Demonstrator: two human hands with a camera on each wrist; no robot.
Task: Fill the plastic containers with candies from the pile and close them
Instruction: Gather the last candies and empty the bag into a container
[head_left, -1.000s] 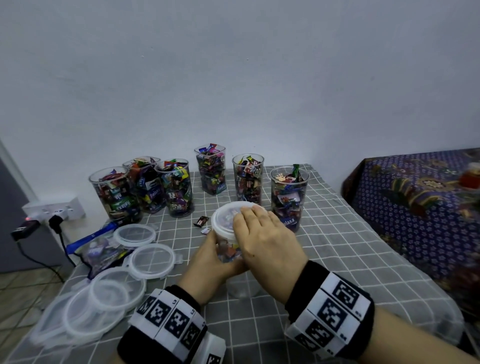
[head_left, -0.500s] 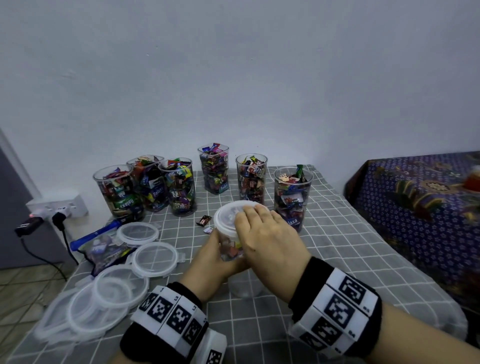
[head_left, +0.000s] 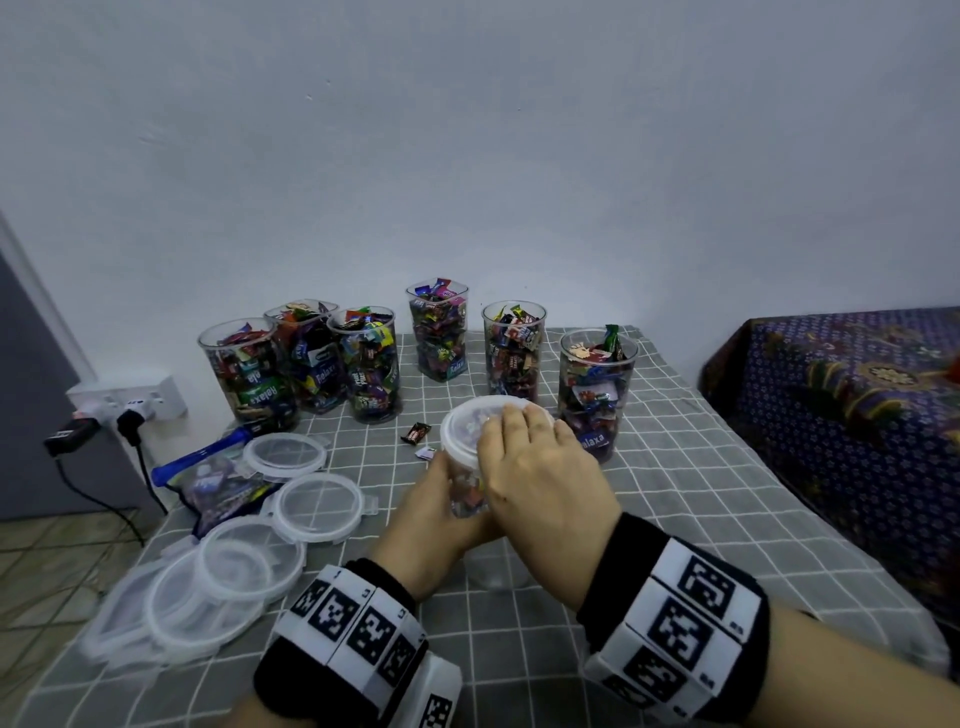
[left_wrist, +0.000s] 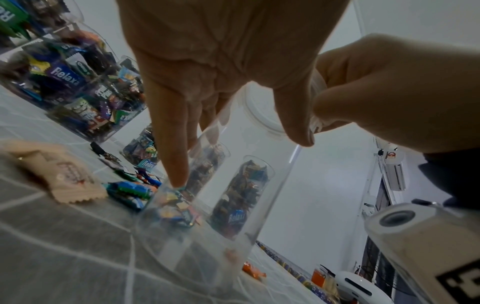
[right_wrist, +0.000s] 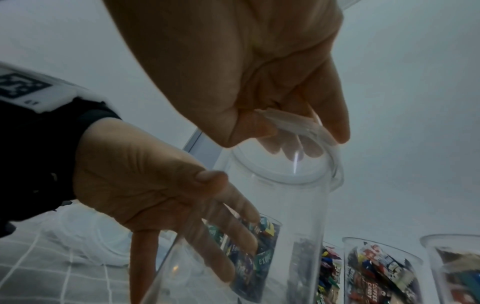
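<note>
A clear plastic container (head_left: 467, 493) stands on the grey checked tablecloth (head_left: 675, 493) in front of me, with a few wrapped candies showing through its wall. My left hand (head_left: 436, 509) grips its left side, thumb near and fingers far (right_wrist: 145, 185). A white round lid (head_left: 467, 421) sits on its mouth. My right hand (head_left: 535, 467) lies over the lid, and in the right wrist view its thumb and fingers (right_wrist: 233, 61) pinch the lid's rim (right_wrist: 298, 170). The left wrist view shows the container (left_wrist: 207, 236) from below, the lid (left_wrist: 262, 111) above.
Several open containers full of candies (head_left: 597, 395) stand in a row by the wall. Loose lids (head_left: 317, 506) and a stack of lids (head_left: 208, 597) lie at the left, beside a blue candy bag (head_left: 218, 483). Two stray candies (head_left: 415, 432) lie mid-table. A patterned cloth (head_left: 857, 415) covers furniture at the right.
</note>
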